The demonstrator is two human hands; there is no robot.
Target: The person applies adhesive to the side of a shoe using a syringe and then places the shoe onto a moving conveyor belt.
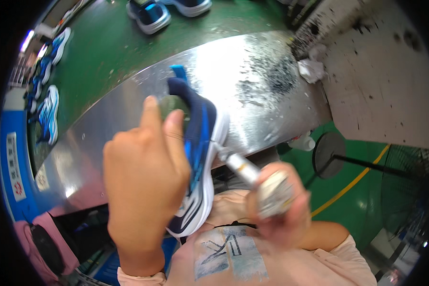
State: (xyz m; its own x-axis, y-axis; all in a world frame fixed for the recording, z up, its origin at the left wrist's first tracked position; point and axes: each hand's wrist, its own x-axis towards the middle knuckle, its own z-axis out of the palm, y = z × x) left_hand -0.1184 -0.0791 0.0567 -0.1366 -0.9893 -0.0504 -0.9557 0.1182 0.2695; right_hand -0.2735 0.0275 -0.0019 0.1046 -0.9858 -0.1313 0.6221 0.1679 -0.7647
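Left hand: its fingers [150, 117] are wrapping one side of a blue shoe [203, 117], thumb and forefinger lying near its collar; the fingertips underneath are hiding, so I cannot tell their full grip.
Blue shoe: it is hanging tilted over the near edge of the metal surface [267, 124], its white sole [204, 205] facing the right hand [298, 209].
Right hand: blurring, its fingers are curling firmly around a pale, slim-tipped tool [243, 169] with a bulky wrapping [275, 193] at its back.
Tool tip: it is pointing at the sole's edge; whether it is touching, I cannot tell.
Surface's far right corner: crumpled white paper [311, 70] is lying there, near dark smudges [276, 78].
Beyond the far edge: more blue shoes [150, 19] are resting on a green area [100, 57].
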